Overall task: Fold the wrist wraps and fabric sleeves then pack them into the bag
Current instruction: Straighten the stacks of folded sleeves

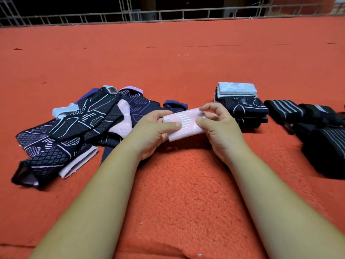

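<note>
A folded pink fabric sleeve (184,124) with white lines is held above the orange blanket between both hands. My left hand (155,131) pinches its left end, thumb on top. My right hand (218,128) pinches its right end with thumb and curled fingers. To the left lies a loose heap of unfolded sleeves (74,131), dark navy with white, purple and pink patterns. Behind my right hand stands a neat stack of folded sleeves (240,101) with a light blue one on top. Black wrist wraps (287,111) with grey stripes lie at the right.
Everything rests on an orange fleece blanket (177,193) that stretches far back. More black striped wraps or a dark bundle (328,146) sit at the right edge. A metal railing (168,14) runs along the back. No bag is clearly identifiable.
</note>
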A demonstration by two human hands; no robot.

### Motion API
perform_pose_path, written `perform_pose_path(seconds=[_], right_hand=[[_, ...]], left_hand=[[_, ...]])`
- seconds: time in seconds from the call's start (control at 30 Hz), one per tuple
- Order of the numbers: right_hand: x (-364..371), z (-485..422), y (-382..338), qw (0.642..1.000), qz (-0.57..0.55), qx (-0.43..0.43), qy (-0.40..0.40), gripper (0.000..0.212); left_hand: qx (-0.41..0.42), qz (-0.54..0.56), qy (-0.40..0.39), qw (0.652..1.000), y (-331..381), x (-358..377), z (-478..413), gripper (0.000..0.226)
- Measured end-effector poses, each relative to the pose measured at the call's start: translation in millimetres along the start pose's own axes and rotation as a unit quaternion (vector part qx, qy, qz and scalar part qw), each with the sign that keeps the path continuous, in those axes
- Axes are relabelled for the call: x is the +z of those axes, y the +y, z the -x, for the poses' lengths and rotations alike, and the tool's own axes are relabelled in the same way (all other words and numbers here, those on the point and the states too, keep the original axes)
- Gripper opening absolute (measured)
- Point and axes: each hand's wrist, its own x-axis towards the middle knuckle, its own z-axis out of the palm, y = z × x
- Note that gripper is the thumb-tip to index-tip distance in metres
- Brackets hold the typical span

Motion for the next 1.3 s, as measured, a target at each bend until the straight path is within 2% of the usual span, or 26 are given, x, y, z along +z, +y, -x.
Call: perform_pose_path(seconds=[0.17,0.3,0.43,0.6,0.7,0.83,0.97,1.07,1.13,1.3], right_hand=[[-2.6,2.0,1.6,0.992,0.125,-0.029,-0.011,0.017],[-4.0,0.6,3.7,0.989,0.143,-0.029,-0.017,0.019],[-5.4,-0.5,10.3,0.980,0.194,-0.052,-0.001,0.023],[-7.7,2.8,19.0,0.967,0.243,-0.074,0.012,0.024],[-7.9,5.4,21.1,0.956,0.277,-0.091,0.026,0.026],[-4.9,7.3,21.3,0.945,0.315,-0.082,0.038,0.025],[-3.4,18.3,11.2,0.928,0.367,-0.058,0.009,0.032],[-11.1,31.3,1.9,0.943,0.331,-0.017,0.004,0.037],[-22.8,38.7,-5.5,0.949,0.313,-0.024,0.019,0.038],[-58.7,53.2,-37.0,0.928,0.361,-0.061,0.062,0.036]], left_hand=[[0.038,-0.024,0.022,0.999,-2.1,-4.2,-4.2,0.043],[0.071,-0.038,0.044,0.996,-4.7,-5.6,-5.1,0.039],[0.084,-0.153,0.101,0.980,-13.0,-9.3,-7.5,0.051],[0.133,-0.269,0.182,0.936,-23.1,-3.2,-3.9,0.049],[0.145,-0.305,0.167,0.926,-26.4,-3.2,-2.6,0.037],[0.105,-0.299,0.131,0.939,-21.5,1.1,-0.6,0.017],[0.055,-0.268,0.101,0.956,-10.1,7.6,12.1,0.027],[0.042,-0.229,0.072,0.970,1.8,18.6,24.0,0.040],[0.049,-0.207,0.046,0.976,8.5,31.0,27.8,0.046],[0.074,-0.224,-0.006,0.972,18.5,67.3,26.4,0.044]])
